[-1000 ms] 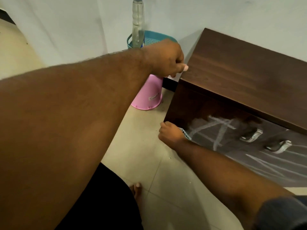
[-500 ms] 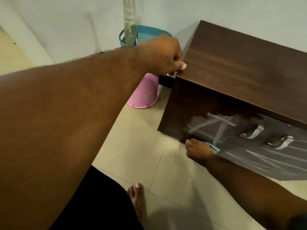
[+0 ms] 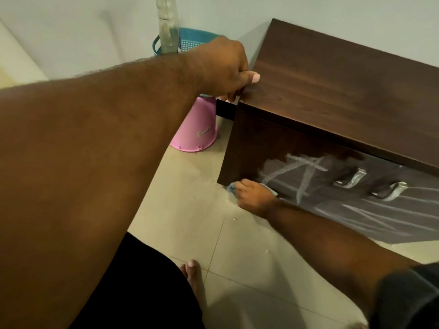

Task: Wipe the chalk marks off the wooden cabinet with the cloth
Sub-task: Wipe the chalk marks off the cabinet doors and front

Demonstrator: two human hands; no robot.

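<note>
Low on the wooden cabinet (image 3: 332, 96), near its front bottom corner, the cloth (image 3: 231, 187) sat bunched in my right hand (image 3: 255, 198), pressed against the door beside the chalk marks (image 3: 306, 176). My left hand (image 3: 225, 70) had its grip closed over the top corner. Two metal handles (image 3: 370, 186) lay further right; a pink bucket (image 3: 198, 131) stood upside down on the floor (image 3: 190, 210).

Bucket (image 3: 197, 129) left of cabinet (image 3: 332, 86)
</note>
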